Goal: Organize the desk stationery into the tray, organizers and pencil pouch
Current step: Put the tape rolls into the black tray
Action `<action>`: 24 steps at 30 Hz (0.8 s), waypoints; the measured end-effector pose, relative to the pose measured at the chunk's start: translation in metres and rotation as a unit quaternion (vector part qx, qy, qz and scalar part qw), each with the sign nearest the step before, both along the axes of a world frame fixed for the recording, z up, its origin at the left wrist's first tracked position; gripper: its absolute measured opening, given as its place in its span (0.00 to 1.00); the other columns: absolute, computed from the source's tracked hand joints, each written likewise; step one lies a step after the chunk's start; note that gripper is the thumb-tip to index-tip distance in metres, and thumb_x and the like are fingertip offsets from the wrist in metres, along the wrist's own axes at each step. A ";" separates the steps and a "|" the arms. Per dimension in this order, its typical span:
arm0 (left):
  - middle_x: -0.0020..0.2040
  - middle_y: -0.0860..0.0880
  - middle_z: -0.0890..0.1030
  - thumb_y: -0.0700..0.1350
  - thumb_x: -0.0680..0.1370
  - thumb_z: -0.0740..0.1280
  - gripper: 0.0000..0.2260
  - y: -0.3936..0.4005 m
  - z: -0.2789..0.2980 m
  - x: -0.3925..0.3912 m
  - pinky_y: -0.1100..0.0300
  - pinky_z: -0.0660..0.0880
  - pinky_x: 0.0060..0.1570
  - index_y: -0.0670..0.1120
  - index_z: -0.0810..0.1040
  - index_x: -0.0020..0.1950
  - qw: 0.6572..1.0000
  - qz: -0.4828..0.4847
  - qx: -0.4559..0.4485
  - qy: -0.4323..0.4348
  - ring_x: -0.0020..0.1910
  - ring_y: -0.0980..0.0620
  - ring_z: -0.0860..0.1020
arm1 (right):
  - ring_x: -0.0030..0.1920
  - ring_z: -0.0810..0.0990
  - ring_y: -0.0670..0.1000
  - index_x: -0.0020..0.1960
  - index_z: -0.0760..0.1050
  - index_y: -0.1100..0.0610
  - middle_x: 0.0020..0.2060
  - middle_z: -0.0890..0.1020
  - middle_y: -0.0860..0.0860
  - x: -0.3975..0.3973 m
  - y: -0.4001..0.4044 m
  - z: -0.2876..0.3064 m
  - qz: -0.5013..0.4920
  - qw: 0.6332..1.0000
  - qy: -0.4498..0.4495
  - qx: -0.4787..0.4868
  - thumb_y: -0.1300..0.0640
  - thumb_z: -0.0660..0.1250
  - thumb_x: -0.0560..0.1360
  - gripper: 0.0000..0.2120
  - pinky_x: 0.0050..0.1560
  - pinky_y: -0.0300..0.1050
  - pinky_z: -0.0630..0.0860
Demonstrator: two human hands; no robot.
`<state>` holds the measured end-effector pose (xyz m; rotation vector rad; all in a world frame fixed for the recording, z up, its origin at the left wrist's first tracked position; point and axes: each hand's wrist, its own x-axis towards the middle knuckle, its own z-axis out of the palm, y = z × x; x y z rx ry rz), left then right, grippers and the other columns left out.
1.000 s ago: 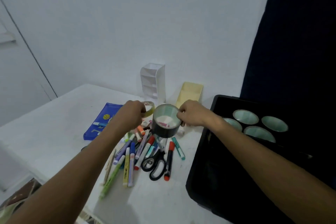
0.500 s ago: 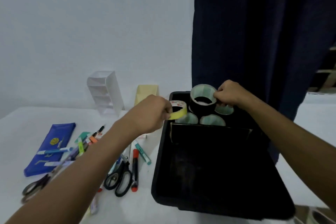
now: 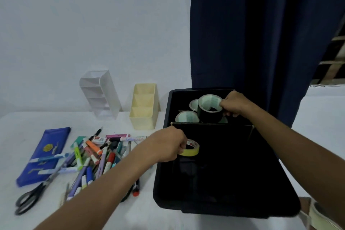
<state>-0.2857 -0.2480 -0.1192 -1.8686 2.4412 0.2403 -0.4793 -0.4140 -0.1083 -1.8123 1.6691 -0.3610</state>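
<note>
A black tray sits on the right of the white table. My right hand grips a black tape roll over the tray's far compartment, on top of other tape rolls there. My left hand holds a small yellow tape roll inside the tray's near compartment, close to its left wall. A pile of markers and pens lies left of the tray. A blue pencil pouch lies further left.
A white organizer and a cream organizer stand at the back by the wall. Grey scissors lie at the front left. A dark curtain hangs behind the tray. Another tape roll shows at the lower right corner.
Both hands carried the tape rolls from the pile over to the tray. The black roll has come down onto the far rolls, and the yellow roll has dropped into the near compartment.
</note>
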 end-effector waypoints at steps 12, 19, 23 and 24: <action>0.47 0.48 0.81 0.39 0.74 0.65 0.08 -0.006 -0.035 -0.012 0.52 0.64 0.56 0.47 0.80 0.49 0.984 -0.043 0.002 -0.173 0.49 0.47 0.78 | 0.33 0.80 0.54 0.46 0.81 0.64 0.35 0.83 0.60 -0.001 -0.005 -0.025 -0.039 0.990 -0.089 -0.100 0.55 0.63 0.77 0.14 0.28 0.42 0.76; 0.50 0.47 0.81 0.45 0.76 0.67 0.06 -0.010 -0.045 -0.019 0.54 0.64 0.56 0.46 0.78 0.51 0.968 -0.053 -0.007 -0.245 0.51 0.47 0.79 | 0.30 0.77 0.50 0.45 0.81 0.63 0.32 0.81 0.56 -0.001 -0.002 -0.033 -0.045 0.986 -0.102 -0.121 0.49 0.63 0.78 0.18 0.28 0.41 0.74; 0.50 0.47 0.81 0.46 0.76 0.67 0.07 -0.013 -0.045 -0.020 0.54 0.65 0.56 0.45 0.78 0.52 0.966 -0.049 0.009 -0.255 0.52 0.47 0.78 | 0.30 0.78 0.48 0.48 0.81 0.62 0.33 0.81 0.54 -0.001 -0.001 -0.036 -0.048 0.984 -0.115 -0.124 0.47 0.63 0.78 0.19 0.29 0.38 0.72; 0.50 0.47 0.81 0.47 0.76 0.67 0.07 -0.014 -0.045 -0.020 0.53 0.65 0.56 0.45 0.78 0.51 0.966 -0.048 0.011 -0.255 0.52 0.47 0.78 | 0.34 0.79 0.49 0.50 0.80 0.63 0.36 0.82 0.55 -0.001 -0.001 -0.036 -0.050 0.983 -0.118 -0.130 0.47 0.63 0.77 0.19 0.33 0.38 0.73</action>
